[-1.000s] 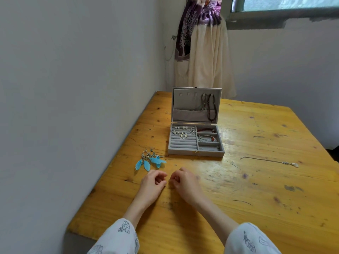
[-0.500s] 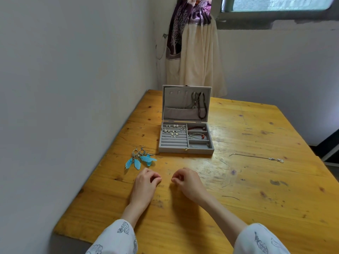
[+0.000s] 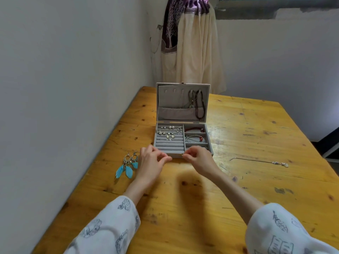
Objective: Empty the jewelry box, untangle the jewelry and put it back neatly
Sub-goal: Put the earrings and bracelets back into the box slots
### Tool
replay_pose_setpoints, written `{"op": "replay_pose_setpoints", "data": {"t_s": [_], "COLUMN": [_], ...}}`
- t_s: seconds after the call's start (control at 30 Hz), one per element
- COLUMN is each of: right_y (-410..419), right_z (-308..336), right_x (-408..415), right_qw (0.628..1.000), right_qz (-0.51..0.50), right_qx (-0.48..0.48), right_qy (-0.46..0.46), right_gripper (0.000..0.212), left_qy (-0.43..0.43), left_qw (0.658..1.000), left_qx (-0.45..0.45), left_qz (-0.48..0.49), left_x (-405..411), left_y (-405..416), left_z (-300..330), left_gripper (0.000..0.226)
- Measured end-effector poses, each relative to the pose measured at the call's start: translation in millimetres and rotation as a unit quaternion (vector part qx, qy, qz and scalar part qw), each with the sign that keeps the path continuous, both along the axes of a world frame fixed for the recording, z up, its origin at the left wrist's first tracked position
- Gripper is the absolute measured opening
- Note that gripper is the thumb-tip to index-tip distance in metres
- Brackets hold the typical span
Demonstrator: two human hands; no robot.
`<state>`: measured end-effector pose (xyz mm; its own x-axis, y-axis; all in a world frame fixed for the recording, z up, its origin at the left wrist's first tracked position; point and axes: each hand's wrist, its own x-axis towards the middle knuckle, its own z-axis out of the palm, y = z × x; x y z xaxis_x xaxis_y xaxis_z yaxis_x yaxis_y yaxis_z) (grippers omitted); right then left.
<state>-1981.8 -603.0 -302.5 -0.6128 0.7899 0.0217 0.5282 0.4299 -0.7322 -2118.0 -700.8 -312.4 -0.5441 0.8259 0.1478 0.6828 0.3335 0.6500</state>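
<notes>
From the head camera, a grey jewelry box [image 3: 183,138] stands open on a yellow wooden table [image 3: 247,180], with its lid standing straight up. Little earrings [image 3: 169,132] sit in the rows on the left side of the box. A red bracelet [image 3: 194,129] lies in a small space on the right side. Dark necklaces [image 3: 199,105] hang inside the lid.

Both hands are up in front of the box, near its front wall. The left hand [image 3: 152,162] has its fingers curled with thumb and finger pressed together. The right hand [image 3: 199,158] is curled the same way. Something tiny seems to be pinched there, but it is too small to tell what it is.

Blue feather earrings [image 3: 127,166] lie on the table just beside the left hand. A thin silver chain [image 3: 260,161] lies on the table well apart, off to the right
</notes>
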Motion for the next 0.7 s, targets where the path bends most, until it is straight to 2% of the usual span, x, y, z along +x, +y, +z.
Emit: {"op": "replay_pose_setpoints", "data": {"t_s": [0.23, 0.4, 0.53, 0.7], "right_y": [66.6, 90.4, 98.6, 104.5], "right_z": [-1.7, -7.0, -1.1, 1.9], "right_x": [-25.0, -39.0, -47.9, -56.3], "right_qw": [0.999, 0.993, 0.988, 0.970], "right_qz": [-0.004, 0.046, 0.102, 0.167], "right_qx": [0.020, 0.045, 0.024, 0.024], "right_qy": [-0.043, -0.099, -0.116, -0.175], "right_gripper": [0.021, 0.018, 0.019, 0.018], "left_qy": [0.020, 0.051, 0.107, 0.091], "left_qw": [1.000, 0.999, 0.994, 0.993], "left_qx": [0.007, -0.018, -0.036, -0.064], "left_qz": [0.008, 0.003, -0.017, -0.032], "left_x": [-18.8, -24.3, -30.6, -36.1], "left_y": [75.1, 94.8, 97.8, 101.3], "left_z": [2.6, -14.2, -14.8, -10.6], "left_gripper": [0.026, 0.024, 0.025, 0.025]}}
